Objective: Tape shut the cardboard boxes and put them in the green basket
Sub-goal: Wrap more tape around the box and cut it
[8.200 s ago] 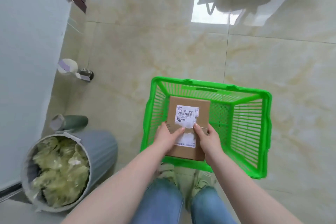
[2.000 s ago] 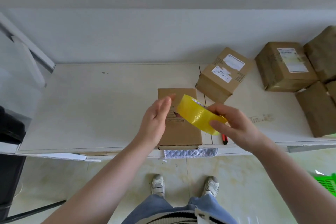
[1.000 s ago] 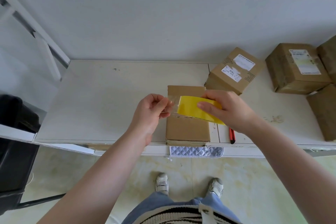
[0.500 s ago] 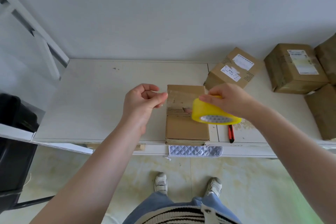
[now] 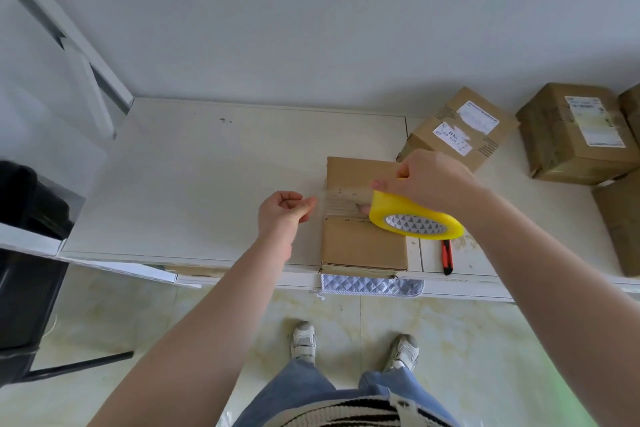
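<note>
I see the cardboard box (image 5: 363, 246) lying flat at the centre of the frame, on the front edge of the white counter (image 5: 194, 184). It is a plain brown, shallow oblong box, its long side running away from me, with a seam across its top near the middle and some scuffed, torn paper there. A strip of clear tape (image 5: 341, 196) stretches across that seam (it is nearly see-through, so its edges are hard to trace). My left hand (image 5: 282, 213), just left of the box, has its fingers curled and pinches the free end of the strip. My right hand (image 5: 433, 184), over the box's right side, is clamped on the yellow tape roll (image 5: 414, 218), which is tilted so its printed white core faces me.

Lower right of the roll, a red and black utility knife (image 5: 446, 256) lies on the counter. A quilted white cloth (image 5: 372, 286) hangs over the counter's front edge beneath the box. In the upper right sit more brown boxes: a labelled box (image 5: 457, 130) just behind my right hand and a larger box (image 5: 575, 135) beyond it, also with a white label, with others cut off at the frame's right edge. At lower centre I see blue jeans and white sneakers (image 5: 304, 340) on the marbled floor.
</note>
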The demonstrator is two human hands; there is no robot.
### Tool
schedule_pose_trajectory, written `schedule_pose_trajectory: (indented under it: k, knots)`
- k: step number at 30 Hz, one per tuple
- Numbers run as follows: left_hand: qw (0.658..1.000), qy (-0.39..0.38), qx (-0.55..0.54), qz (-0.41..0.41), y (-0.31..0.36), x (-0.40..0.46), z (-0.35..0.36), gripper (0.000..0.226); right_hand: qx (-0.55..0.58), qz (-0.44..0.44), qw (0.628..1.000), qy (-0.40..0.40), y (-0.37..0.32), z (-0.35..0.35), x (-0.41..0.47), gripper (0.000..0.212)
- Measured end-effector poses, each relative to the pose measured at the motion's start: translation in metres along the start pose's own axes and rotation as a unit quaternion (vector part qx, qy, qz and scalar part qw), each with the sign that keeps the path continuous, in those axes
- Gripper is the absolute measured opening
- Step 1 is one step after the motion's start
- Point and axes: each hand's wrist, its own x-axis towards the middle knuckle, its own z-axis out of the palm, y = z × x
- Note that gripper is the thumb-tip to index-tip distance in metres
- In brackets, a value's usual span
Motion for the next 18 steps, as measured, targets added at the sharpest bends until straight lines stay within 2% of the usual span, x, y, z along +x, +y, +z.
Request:
schedule_pose_trajectory:
  k: [8, 14, 18]
  knots:
    - [1.0, -0.006, -0.008, -0.022, -0.012, 0.008, 0.012, 0.024, 0.008, 0.018, 1.0, 0.003, 0.003, 0.002, 0.004, 0.065]
    - [0.993, -0.026, -0.056, -0.102, -0.013, 0.01, 0.019, 0.021, 0.007, 0.02, 1.0, 0.008, 0.003, 0.004, 0.005, 0.065]
    - [0.995, -0.043, -0.001, -0.088, -0.015, 0.009, 0.018, 0.031, 0.006, 0.023, 1.0, 0.009, 0.004, 0.004, 0.005, 0.065]
